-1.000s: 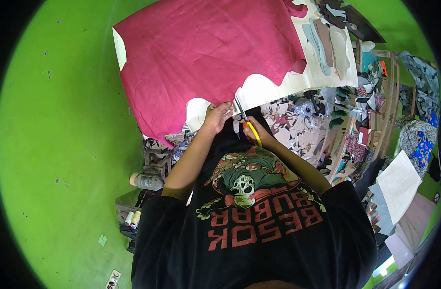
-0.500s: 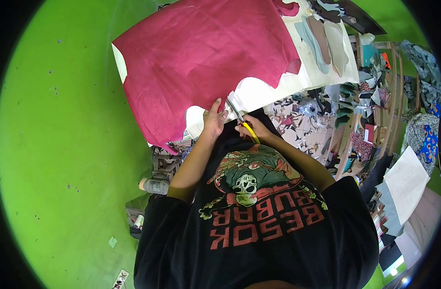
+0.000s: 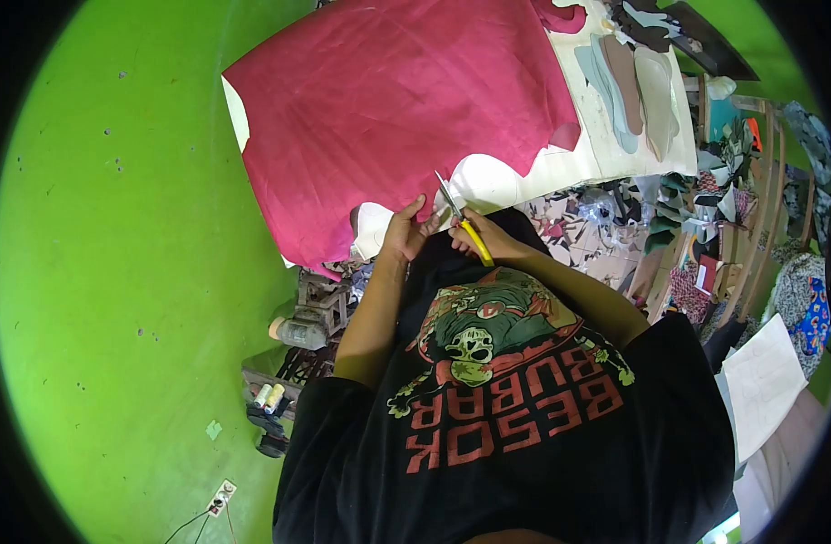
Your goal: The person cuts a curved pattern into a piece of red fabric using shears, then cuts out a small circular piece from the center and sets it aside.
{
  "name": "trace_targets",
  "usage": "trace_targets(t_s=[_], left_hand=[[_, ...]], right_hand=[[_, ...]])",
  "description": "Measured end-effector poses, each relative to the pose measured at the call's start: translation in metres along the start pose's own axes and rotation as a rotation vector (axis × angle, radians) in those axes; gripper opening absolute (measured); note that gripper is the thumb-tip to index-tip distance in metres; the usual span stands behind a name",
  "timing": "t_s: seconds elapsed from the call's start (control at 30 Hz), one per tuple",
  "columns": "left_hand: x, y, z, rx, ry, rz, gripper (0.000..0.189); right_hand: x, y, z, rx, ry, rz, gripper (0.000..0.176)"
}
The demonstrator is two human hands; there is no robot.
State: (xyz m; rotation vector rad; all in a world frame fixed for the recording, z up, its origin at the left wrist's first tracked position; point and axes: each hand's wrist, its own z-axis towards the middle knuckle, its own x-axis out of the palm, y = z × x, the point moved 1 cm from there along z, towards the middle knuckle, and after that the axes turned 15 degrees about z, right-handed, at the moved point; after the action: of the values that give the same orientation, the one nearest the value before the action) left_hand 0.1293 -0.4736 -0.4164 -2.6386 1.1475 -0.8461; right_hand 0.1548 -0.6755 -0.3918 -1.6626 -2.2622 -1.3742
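A large red sheet of material [image 3: 397,100] with curved cut-outs along its near edge lies over a white sheet [image 3: 561,172]. My left hand [image 3: 409,232] pinches the near edge of the red sheet, thumb and fingers around it. Just to its right, my right hand [image 3: 483,238] is closed on the yellow handles of a pair of scissors [image 3: 475,241]. The blades point up and away, their tips at the red sheet's edge beside a rounded cut-out.
Grey, brown and cream sole-shaped pieces [image 3: 656,100] lie at the right of the white sheet. Scraps cover the tiled floor [image 3: 583,240]. Wooden racks [image 3: 751,227] with fabric stand at the right; a green wall [image 3: 116,272] fills the left.
The whole view has shifted, so the table and sheets appear slightly further right. Both hands keep their holds on the sheet and scissors.
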Motion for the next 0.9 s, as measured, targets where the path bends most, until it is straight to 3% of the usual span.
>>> trace_targets(t_s=[0.17, 0.23, 0.3, 0.37, 0.43, 0.5, 0.57, 0.63, 0.7, 0.9], left_hand=[[-0.001, -0.015, -0.004, -0.099, 0.068, 0.236, 0.022], [0.007, -0.014, -0.007, -0.002, -0.002, 0.291, 0.015], [0.001, -0.004, 0.0, 0.031, 0.159, 0.219, 0.014], [0.001, 0.0, 0.006, -0.036, 0.1, 0.253, 0.016], [-0.006, 0.002, 0.016, -0.09, 0.265, 0.04, 0.017], [0.002, 0.004, 0.013, -0.143, 0.223, -0.024, 0.019], [0.016, 0.002, 0.003, -0.005, -0.089, 0.141, 0.021], [0.01, 0.008, 0.01, 0.044, -0.09, 0.15, 0.022], [0.012, 0.008, 0.011, 0.079, -0.221, 0.304, 0.023], [-0.001, 0.008, 0.009, 0.062, -0.15, 0.423, 0.025]], right_hand=[[0.019, -0.014, 0.017, -0.028, -0.105, 0.158, 0.035], [0.034, -0.012, 0.019, -0.03, -0.179, 0.147, 0.039], [0.05, -0.008, 0.014, -0.058, -0.218, 0.183, 0.046], [0.06, -0.009, 0.015, -0.035, -0.276, 0.153, 0.047], [0.067, -0.018, 0.013, -0.012, -0.328, 0.12, 0.048], [0.068, -0.031, 0.017, -0.087, -0.362, 0.101, 0.053], [0.062, -0.047, 0.025, -0.14, -0.387, 0.064, 0.057], [0.057, -0.047, 0.027, -0.124, -0.419, 0.008, 0.059], [0.059, -0.036, 0.021, -0.141, -0.437, -0.064, 0.062], [0.059, -0.051, 0.032, -0.204, -0.367, -0.018, 0.065]])
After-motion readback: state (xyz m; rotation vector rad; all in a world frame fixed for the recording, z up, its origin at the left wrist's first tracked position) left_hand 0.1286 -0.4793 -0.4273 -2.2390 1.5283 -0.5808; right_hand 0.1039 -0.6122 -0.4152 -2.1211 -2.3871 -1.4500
